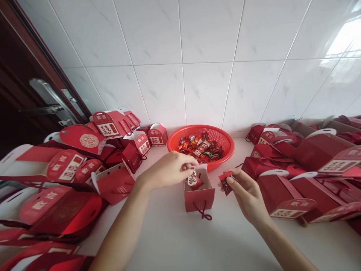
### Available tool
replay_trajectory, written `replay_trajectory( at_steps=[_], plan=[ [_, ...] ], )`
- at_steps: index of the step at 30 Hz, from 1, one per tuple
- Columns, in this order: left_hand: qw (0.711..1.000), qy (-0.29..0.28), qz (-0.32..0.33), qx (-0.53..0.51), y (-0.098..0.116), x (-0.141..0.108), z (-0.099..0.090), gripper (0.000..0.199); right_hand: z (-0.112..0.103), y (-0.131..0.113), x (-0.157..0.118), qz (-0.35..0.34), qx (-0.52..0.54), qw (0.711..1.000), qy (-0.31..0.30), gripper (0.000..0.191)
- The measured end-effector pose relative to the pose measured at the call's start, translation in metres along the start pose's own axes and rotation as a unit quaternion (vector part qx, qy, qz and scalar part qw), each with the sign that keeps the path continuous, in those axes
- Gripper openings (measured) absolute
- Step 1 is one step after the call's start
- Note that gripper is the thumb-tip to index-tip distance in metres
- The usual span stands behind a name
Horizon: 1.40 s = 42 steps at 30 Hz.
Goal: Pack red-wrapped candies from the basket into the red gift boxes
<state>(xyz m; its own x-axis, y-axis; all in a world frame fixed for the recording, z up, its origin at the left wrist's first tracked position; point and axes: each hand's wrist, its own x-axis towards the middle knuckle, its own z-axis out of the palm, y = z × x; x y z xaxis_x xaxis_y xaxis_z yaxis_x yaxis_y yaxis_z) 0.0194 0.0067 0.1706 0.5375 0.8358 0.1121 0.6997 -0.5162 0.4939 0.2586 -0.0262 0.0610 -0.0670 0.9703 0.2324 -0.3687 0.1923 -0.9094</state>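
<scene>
A small red box (199, 199) stands open at the top in the middle, a dark red cord loop hanging from its front. Over its left rim, my left hand (175, 168) pinches a red packet with a white label (192, 179), which is at the box opening. To the right of the box, my right hand (245, 190) holds a red-wrapped candy (226, 182) between thumb and fingers. Just behind the box sits a red plastic basket (229, 148) with many wrapped candies (203, 146) in it.
Red gift boxes (67, 165) are piled on the left. More red boxes (290, 194) crowd the right side. A tiled wall (208, 94) rises behind the white table (169, 241). A dark door with a metal handle (47, 94) is at the upper left.
</scene>
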Motion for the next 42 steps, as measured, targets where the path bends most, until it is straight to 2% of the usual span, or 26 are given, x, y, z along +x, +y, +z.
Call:
replay_trajectory(
  at_steps=[3,5,12,14,16,19,22,25,28,30,34,37,42],
  plan=[
    [0.997,-0.069,0.003,0.013,0.0,0.005,0.005,0.024,0.0,0.003,0.001,-0.003,-0.012,1.0,0.003,0.017],
    [0.996,-0.092,-0.001,0.013,0.0,0.006,0.006,0.028,0.0,0.004,0.001,-0.007,-0.019,1.0,0.005,0.017],
    [0.993,-0.014,-0.047,0.105,-0.005,0.0,-0.005,0.031,0.0,-0.006,0.011,-0.05,-0.043,0.997,0.039,0.017],
    [0.991,-0.028,-0.064,0.118,-0.007,-0.001,-0.007,0.032,0.006,-0.016,0.017,-0.061,-0.046,0.997,0.019,0.017],
    [0.989,-0.066,-0.074,0.113,-0.009,-0.001,-0.008,0.032,0.016,-0.028,0.024,-0.075,-0.064,0.995,-0.015,0.017],
    [0.986,-0.117,-0.077,0.094,-0.014,0.0,-0.009,0.035,0.036,-0.043,0.036,-0.094,-0.134,0.984,-0.065,0.018],
    [0.983,-0.153,-0.08,0.067,-0.02,0.002,-0.011,0.046,0.055,-0.046,0.047,-0.084,-0.244,0.96,-0.107,0.017],
    [0.981,-0.175,-0.066,0.05,-0.027,0.004,-0.012,0.055,0.071,-0.037,0.055,-0.095,-0.383,0.913,-0.102,0.001],
    [0.981,-0.18,-0.046,0.056,-0.03,0.005,-0.013,0.053,0.082,-0.025,0.056,-0.11,-0.478,0.868,-0.078,0.012],
    [0.981,-0.179,-0.047,0.058,-0.031,0.005,-0.014,0.05,0.087,-0.019,0.055,-0.104,-0.49,0.861,-0.086,0.015],
    [0.981,-0.179,-0.048,0.051,-0.031,0.006,-0.014,0.047,0.088,-0.013,0.055,-0.079,-0.475,0.867,-0.128,0.016],
    [0.981,-0.183,-0.051,0.042,-0.032,0.005,-0.014,0.051,0.081,-0.017,0.058,-0.094,-0.475,0.861,-0.152,0.014],
    [0.98,-0.178,-0.09,0.026,-0.031,0.004,-0.015,0.062,0.061,-0.04,0.059,-0.125,-0.479,0.86,-0.123,0.013]
  ],
)
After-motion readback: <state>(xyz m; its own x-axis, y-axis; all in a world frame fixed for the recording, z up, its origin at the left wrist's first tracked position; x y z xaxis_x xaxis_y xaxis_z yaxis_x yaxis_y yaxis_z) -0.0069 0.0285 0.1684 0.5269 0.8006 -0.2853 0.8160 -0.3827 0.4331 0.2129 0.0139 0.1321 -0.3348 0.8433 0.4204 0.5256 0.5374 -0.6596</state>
